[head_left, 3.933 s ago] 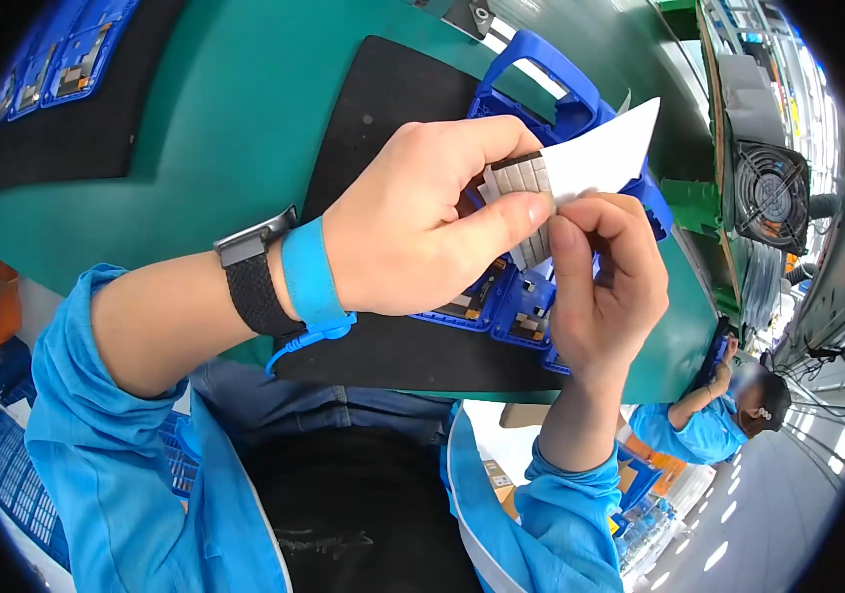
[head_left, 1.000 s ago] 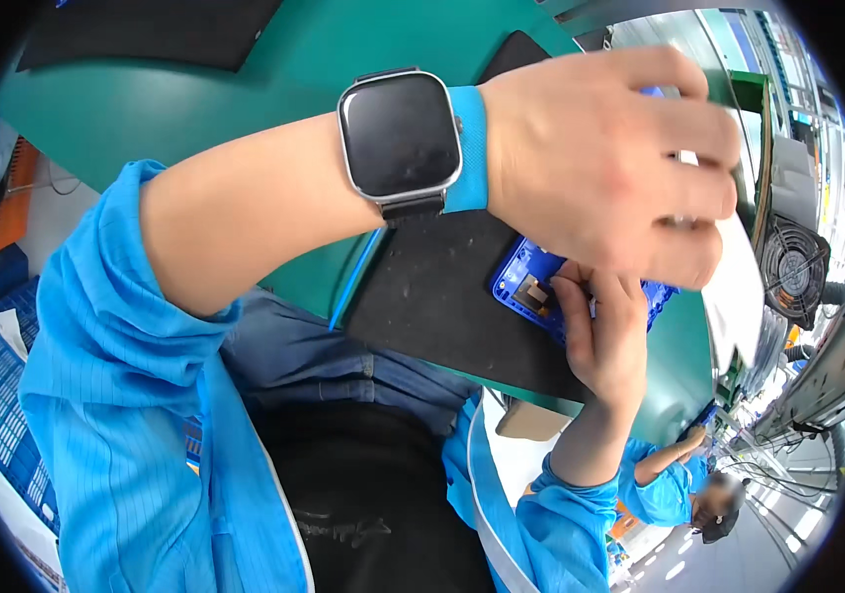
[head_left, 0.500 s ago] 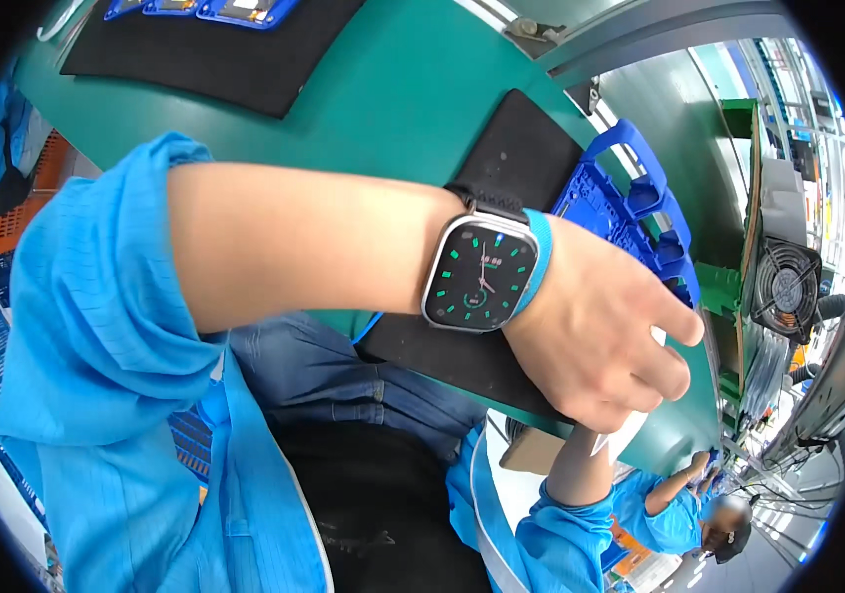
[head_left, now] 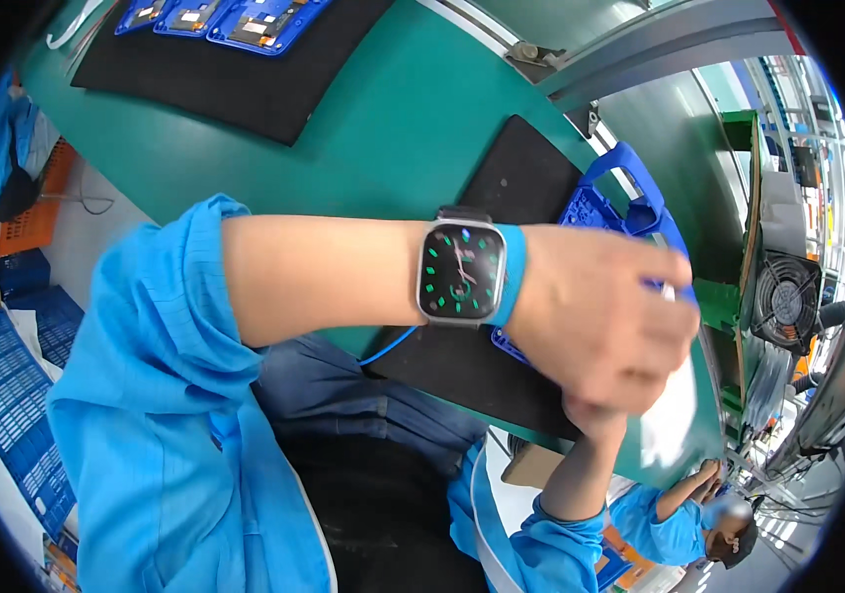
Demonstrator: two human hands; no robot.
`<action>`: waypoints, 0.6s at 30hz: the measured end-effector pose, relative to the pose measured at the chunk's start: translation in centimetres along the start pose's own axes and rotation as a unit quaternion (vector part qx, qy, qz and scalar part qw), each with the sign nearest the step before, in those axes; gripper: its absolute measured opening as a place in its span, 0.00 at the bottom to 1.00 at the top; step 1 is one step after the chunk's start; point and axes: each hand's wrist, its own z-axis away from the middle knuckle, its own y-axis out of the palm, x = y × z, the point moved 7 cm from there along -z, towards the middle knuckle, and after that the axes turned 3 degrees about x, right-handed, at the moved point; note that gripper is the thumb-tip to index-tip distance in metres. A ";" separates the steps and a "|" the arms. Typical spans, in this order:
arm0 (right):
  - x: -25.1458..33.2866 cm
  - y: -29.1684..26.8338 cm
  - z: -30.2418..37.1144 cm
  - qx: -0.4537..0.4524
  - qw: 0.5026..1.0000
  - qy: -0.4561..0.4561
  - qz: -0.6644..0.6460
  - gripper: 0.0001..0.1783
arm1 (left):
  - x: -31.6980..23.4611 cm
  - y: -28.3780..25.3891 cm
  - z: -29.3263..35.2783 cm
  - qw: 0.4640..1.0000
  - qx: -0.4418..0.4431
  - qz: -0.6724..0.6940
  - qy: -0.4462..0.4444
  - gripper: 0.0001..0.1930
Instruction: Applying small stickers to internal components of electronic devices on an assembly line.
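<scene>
My left hand [head_left: 605, 316], with a smartwatch [head_left: 461, 274] and a light-blue band at the wrist, reaches across from the left. Its fingers curl inward and are slightly blurred; what they hold, if anything, is hidden. Under it comes my right hand [head_left: 597, 423], its fingers mostly covered by the left. A thin white sheet-like piece [head_left: 670, 420], smeared by motion, shows beside both hands. Behind the left hand lies a blue plastic housing [head_left: 625, 168] with handle-like loops, on a black mat [head_left: 511, 178]. Another blue edge [head_left: 507, 343] shows below the left wrist.
Several blue casings [head_left: 262, 25] with circuit parts inside lie on another black mat [head_left: 215, 89] at the far left of the green table [head_left: 393, 109]. A blue cable [head_left: 388, 346] crosses the near edge. A fan [head_left: 786, 301] stands right; a co-worker [head_left: 675, 519] is lower right.
My left forearm has swung level and lower in view, and the hand has turned. More of the white piece shows at the right. The whole view has shifted slightly.
</scene>
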 end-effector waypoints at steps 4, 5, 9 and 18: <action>3.1 -0.2 -4.5 0.063 0.997 0.026 -0.036 0.11 | 4.3 -1.6 2.5 0.981 0.006 -0.061 -0.185 0.09; 3.5 -0.2 -4.6 0.044 0.999 0.012 -0.026 0.10 | 5.4 -2.0 3.3 0.969 -0.024 -0.026 -0.244 0.11; 4.0 -0.4 -3.6 0.042 0.999 0.011 0.033 0.17 | 7.3 -2.3 6.1 0.895 -0.028 0.088 -0.437 0.09; 5.6 0.5 -2.9 0.126 0.977 0.001 0.170 0.34 | 7.1 -2.4 6.0 0.861 -0.118 0.175 -0.463 0.07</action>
